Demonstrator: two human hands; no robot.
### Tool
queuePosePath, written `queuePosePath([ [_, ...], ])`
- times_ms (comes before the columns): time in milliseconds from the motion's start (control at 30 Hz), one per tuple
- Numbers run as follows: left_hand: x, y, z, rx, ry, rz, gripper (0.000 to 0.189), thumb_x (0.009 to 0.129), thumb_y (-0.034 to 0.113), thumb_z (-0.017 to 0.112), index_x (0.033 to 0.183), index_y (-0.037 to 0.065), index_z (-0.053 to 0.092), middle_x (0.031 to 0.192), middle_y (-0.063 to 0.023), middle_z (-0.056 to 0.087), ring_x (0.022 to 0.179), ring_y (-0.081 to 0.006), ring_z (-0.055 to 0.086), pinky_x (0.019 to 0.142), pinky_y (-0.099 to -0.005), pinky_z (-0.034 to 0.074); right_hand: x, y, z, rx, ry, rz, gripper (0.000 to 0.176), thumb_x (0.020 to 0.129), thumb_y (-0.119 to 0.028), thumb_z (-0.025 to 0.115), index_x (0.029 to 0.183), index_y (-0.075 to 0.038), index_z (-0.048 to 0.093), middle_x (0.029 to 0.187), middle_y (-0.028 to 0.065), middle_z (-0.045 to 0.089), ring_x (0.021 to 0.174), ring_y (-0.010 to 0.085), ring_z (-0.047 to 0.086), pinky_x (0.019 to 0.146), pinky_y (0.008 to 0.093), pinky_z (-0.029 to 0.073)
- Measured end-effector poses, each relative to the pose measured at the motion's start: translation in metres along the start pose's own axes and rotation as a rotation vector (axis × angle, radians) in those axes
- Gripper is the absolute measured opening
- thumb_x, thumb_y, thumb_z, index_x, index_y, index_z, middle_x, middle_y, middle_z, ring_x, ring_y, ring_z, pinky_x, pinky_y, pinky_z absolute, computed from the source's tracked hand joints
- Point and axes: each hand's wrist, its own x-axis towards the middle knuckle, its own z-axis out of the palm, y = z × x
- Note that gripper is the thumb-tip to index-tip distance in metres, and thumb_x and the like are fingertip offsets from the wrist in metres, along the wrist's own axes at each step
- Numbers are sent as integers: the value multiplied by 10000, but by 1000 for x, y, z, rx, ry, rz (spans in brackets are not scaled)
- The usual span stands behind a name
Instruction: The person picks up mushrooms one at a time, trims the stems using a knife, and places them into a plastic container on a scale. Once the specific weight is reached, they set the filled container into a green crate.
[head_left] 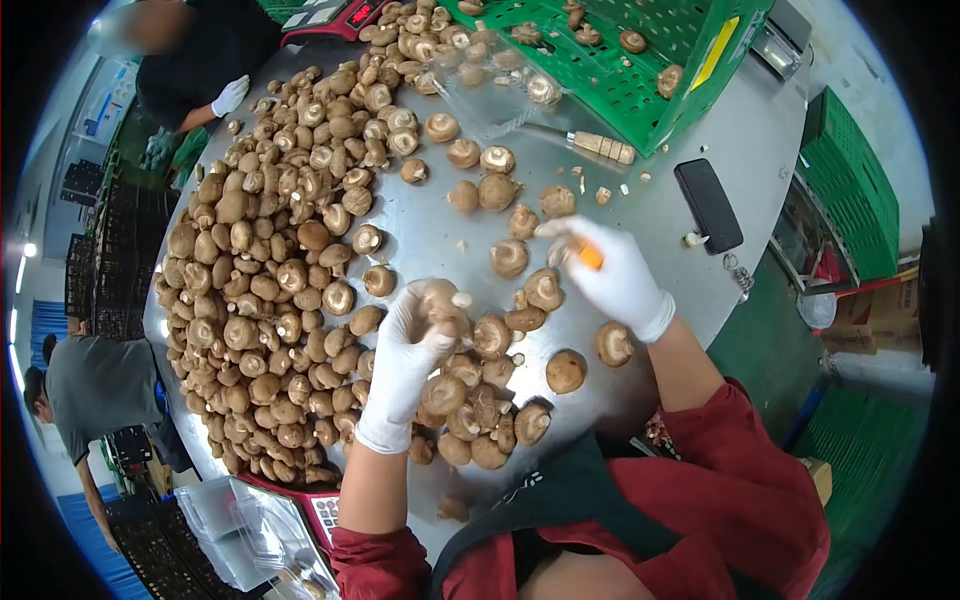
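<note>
My left hand [415, 335], in a white glove, is closed around a brown mushroom [440, 300] with its pale stem end showing. To its right, my right hand [610, 270], also gloved in white, holds a small tool with an orange handle [590, 257]; its blade cannot be made out. Loose mushrooms [509, 258] lie between and below the hands on the metal table [620, 400]. A large heap of mushrooms [265, 290] covers the left side of the table.
A green crate [640, 85] with some mushrooms stands at the back. Near it are a clear plastic tray [490, 90], a wooden-handled tool [600, 147] and a black phone [708, 205]. Red scales [325, 510] sit at the lower left. A co-worker's gloved hand [231, 96] is across the table.
</note>
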Motion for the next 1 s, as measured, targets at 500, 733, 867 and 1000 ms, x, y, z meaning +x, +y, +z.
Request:
queuePosePath([
  [500,-70,-57,40,-917,-5,-325,594,996,492,503,1390,53,436,1273,-135,568,1119,-262,596,913,-384,544,-56,-59,14,-487,-352,-139,434,770,-127,671,1192,-84,575,894,79,622,766,251,672,651,377,539],
  [733,-85,-78,65,-962,-82,-329,636,952,564,539,1309,43,465,1124,-119,575,953,-215,587,736,-316,503,-84,-62,1,-577,-396,-16,443,759,-108,665,1194,-114,583,913,75,644,744,265,683,646,396,548],
  [867,-98,-41,81,-596,-228,-342,758,848,658,624,1238,27,467,996,-122,577,836,-199,586,657,-274,472,-86,-28,-7,-616,-136,50,433,793,-133,663,1218,-142,582,974,62,658,773,287,686,680,407,560],
  [1000,-105,-26,84,-315,-276,-410,831,774,675,694,1216,9,467,939,-133,589,761,-199,588,629,-280,475,-46,-9,-28,-594,-125,119,433,827,-190,675,1249,-177,579,1115,66,630,855,312,674,727,407,564],
])
